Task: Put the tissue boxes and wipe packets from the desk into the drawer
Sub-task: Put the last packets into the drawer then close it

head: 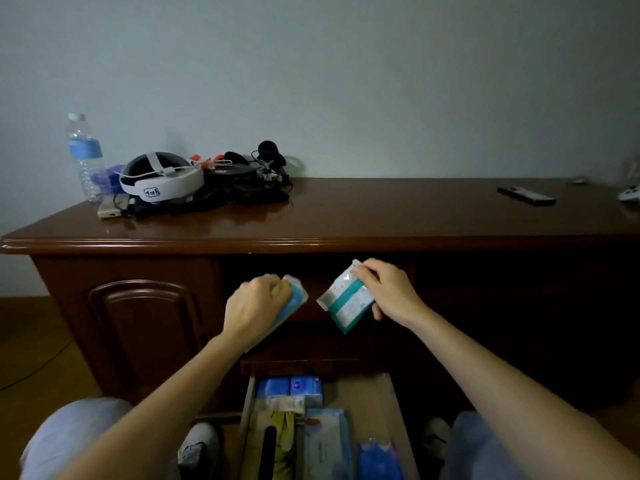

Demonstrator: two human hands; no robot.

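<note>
Both hands are raised below the front edge of the table point(346, 216), above the open drawer point(394, 410). Left hand point(254, 306) is curled around a blue tissue pack point(294, 299), fingers wrapped over its top, pack tilted. Right hand point(388, 289) pinches a teal and white wipe packet point(344, 299) by its upper corner, thumb under, fingers over; the packet hangs tilted, lower corner pointing down. The two packs are near each other but apart.

Drawer is pulled out toward the person, at bottom centre. Inside: a blue tissue packet point(294, 386) at the far left, a yellow tissue box point(273, 441) with a dark slot near left, a long white and blue wipe pack point(327, 445) just right of it, and a blue and purple packet point(377, 459) near right. Far right part of the drawer floor is bare wood.

Table top, far left: clear water bottle point(85, 157) with blue label, upright; a white headset point(161, 178) beside it; a tangle of black cables and gear point(249, 181) right of that. Far right: a dark remote point(526, 195) lying flat, and a white controller point(630, 194) at the frame edge. Knees in light trousers point(76, 431) at bottom.
</note>
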